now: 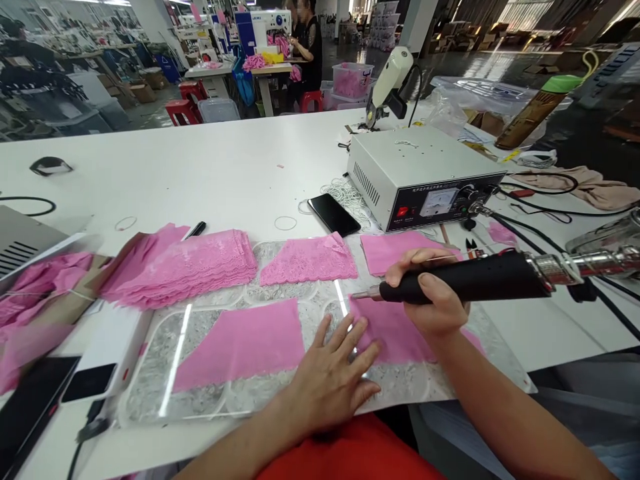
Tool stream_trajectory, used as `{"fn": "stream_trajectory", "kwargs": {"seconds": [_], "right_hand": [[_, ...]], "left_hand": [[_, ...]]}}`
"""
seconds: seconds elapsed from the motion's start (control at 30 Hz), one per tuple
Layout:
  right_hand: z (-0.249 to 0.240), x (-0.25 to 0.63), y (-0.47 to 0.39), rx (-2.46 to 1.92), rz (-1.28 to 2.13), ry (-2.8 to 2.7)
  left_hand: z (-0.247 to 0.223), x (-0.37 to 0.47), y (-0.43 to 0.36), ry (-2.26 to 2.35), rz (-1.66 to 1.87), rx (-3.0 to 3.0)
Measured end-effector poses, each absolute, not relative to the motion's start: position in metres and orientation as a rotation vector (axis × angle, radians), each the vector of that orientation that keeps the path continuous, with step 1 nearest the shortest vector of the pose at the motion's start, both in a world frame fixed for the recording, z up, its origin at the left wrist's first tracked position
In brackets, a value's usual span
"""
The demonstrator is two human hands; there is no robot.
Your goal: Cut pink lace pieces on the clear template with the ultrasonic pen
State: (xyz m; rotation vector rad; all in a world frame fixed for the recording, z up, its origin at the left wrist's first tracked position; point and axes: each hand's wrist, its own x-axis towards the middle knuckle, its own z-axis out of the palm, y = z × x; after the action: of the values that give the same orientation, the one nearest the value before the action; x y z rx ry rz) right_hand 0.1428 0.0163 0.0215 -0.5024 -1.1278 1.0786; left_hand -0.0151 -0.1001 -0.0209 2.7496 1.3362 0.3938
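Observation:
My right hand [437, 297] is wrapped round a black handheld tool [480, 279] with a metal tip, which points left at the upper left corner of a pink fabric piece [395, 333]. My left hand [336, 373] lies flat with fingers spread, its fingertips at that piece's left edge. Left of it, another pink piece [250, 340] rests on the grey patterned mat [200, 407]. Behind are a lacy pink piece [310, 260], a further pink piece [385, 248] partly hidden by my right hand, and a stack of lacy pink pieces [200, 267].
A grey control box [425, 170] with a meter stands at the back right, cabled to the tool. A black phone [334, 214] lies near tangled white cord. At left are a white device [107, 353] and bundled pink fabric [35, 300]. A person [311, 50] sits beyond the table.

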Motion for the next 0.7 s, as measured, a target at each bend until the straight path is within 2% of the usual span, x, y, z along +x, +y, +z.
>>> {"fn": "stream_trajectory", "kwargs": {"seconds": [0.7], "right_hand": [[0.0246, 0.1392, 0.0113, -0.594, 1.027, -1.192]], "left_hand": [[-0.0205, -0.0166, -0.0988, 1.323, 0.456, 2.723]]}}
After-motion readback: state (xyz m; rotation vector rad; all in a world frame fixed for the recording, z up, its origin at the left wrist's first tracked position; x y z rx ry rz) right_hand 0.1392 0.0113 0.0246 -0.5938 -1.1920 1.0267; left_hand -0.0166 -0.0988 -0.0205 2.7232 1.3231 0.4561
